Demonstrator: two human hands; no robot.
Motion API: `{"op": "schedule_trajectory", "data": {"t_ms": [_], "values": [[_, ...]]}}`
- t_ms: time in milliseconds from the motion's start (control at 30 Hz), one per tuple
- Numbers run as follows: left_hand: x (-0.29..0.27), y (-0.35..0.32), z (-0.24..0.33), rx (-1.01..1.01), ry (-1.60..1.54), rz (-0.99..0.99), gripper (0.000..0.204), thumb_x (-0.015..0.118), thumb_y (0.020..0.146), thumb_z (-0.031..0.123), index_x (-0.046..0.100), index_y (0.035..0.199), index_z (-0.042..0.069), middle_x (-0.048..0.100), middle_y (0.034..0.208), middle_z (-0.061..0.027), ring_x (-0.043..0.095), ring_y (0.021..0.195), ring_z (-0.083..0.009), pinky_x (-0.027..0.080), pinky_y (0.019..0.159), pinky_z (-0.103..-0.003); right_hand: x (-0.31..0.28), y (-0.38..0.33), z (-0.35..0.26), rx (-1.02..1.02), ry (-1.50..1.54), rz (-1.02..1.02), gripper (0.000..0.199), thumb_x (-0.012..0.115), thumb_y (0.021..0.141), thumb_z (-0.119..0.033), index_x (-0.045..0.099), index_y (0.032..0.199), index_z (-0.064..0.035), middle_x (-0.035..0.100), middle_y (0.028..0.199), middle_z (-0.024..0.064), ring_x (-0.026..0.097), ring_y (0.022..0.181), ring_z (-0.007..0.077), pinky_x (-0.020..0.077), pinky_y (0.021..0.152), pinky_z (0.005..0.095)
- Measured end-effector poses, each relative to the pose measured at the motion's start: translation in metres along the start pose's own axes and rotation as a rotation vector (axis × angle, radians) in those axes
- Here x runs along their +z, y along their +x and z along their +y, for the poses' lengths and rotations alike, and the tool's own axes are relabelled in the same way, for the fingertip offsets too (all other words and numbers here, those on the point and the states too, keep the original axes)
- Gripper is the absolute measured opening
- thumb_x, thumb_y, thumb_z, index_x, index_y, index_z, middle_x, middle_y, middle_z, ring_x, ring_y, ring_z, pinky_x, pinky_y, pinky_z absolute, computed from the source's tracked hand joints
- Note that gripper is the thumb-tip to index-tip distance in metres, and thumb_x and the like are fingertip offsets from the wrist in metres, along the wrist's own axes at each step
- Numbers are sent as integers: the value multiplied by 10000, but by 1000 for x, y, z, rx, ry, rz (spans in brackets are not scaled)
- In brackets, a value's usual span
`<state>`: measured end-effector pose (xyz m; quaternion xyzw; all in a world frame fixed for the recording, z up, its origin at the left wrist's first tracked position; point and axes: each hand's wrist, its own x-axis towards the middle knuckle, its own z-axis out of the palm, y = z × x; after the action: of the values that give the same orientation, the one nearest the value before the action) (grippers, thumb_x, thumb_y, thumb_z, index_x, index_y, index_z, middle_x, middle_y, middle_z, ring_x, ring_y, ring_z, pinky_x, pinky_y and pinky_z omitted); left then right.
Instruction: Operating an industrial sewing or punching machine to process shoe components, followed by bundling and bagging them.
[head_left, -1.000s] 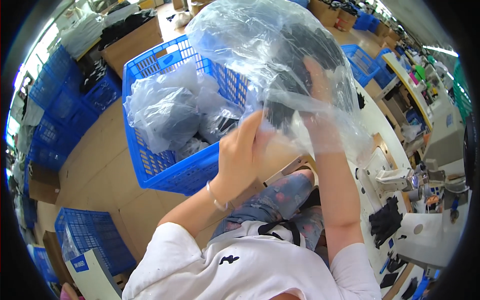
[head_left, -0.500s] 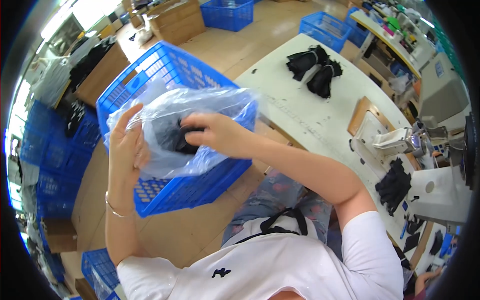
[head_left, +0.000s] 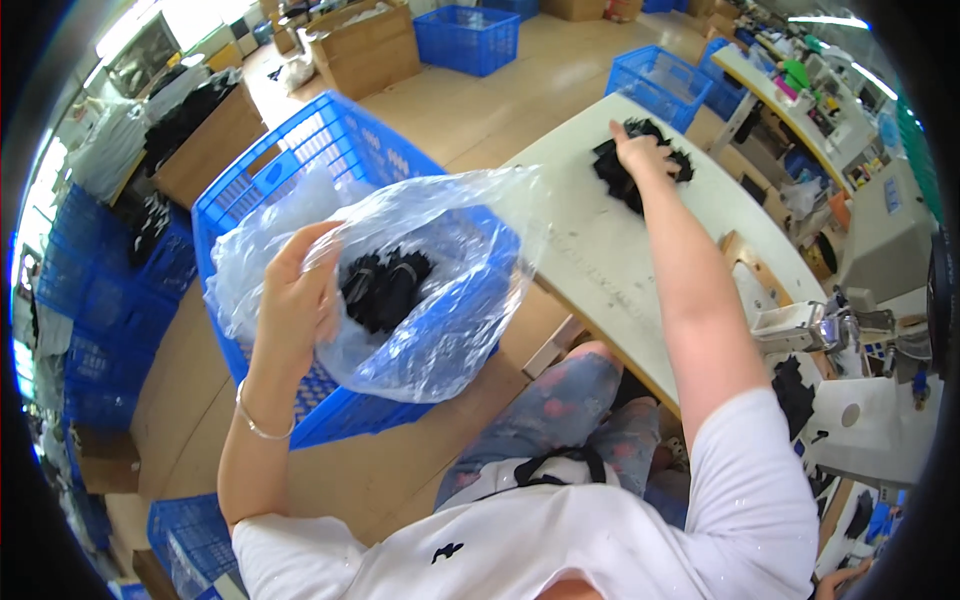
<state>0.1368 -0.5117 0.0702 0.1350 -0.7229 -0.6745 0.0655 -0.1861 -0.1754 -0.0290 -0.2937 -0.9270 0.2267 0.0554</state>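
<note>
A clear plastic bag (head_left: pixel 440 375) lines the blue crate (head_left: pixel 300 140) on the left, its mouth spread wide. My left hand (head_left: pixel 300 285) grips the bag's near-left rim between thumb and fingers. Inside the bag lie black cloth bundles (head_left: pixel 385 290) with frayed-looking edges, tied round with thin bands. Across the white table (head_left: pixel 590 240), my right arm is stretched out. My right hand (head_left: pixel 645 155) is closed over more black fabric bundles (head_left: pixel 625 185) at the table's far end; its fingertips are partly sunk in the cloth.
A sewing machine (head_left: pixel 790 325) stands at the table's right, with a black cloth piece (head_left: pixel 793 395) beside it. Blue crates (head_left: pixel 465 40) and a cardboard box (head_left: pixel 365 50) stand on the floor behind. More stacked blue crates (head_left: pixel 105 340) line the left side.
My right hand has come out of the bag and moved right and away to the bundles on the table. The bag mouth now hangs wider, showing the bundles inside. My left hand still holds its rim.
</note>
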Motion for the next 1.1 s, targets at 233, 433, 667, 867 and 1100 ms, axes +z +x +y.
{"op": "schedule_trajectory", "data": {"t_ms": [233,433,667,867,1100], "values": [[-15,-15,6,65,237,149,317,610,891,154,574,1195,72,404,466,67,354,358,-20,238,351,-208,5,45,54,-296,-249,128,639,663,739,-282,425,1316,-145,287,1420,85,357,1261,428,400,936,612],[-21,-13,3,126,257,168,340,674,861,166,595,1178,71,453,497,70,362,386,-8,222,373,-200,-8,61,115,-408,-392,234,516,654,781,-309,494,1248,-159,327,1372,98,534,1071,430,502,858,508],[-11,3,-8,197,302,198,365,556,952,325,654,1098,5,391,533,94,307,447,13,191,417,-201,-26,25,200,-878,-2,375,417,513,920,-221,460,1219,65,434,1265,234,534,1049,407,431,943,400],[-15,3,-4,231,308,135,393,510,974,340,659,1093,-3,324,518,107,283,442,12,181,416,-204,-124,-208,174,-407,837,-691,427,443,966,-184,423,1327,43,498,1324,170,528,1187,230,419,1017,322],[-11,-5,-7,248,341,163,388,477,988,333,655,1117,13,330,493,91,282,420,-1,189,397,-207,-114,-302,29,-216,692,-1454,391,462,947,-314,566,1138,10,639,1006,109,648,811,196,537,738,354]]}}
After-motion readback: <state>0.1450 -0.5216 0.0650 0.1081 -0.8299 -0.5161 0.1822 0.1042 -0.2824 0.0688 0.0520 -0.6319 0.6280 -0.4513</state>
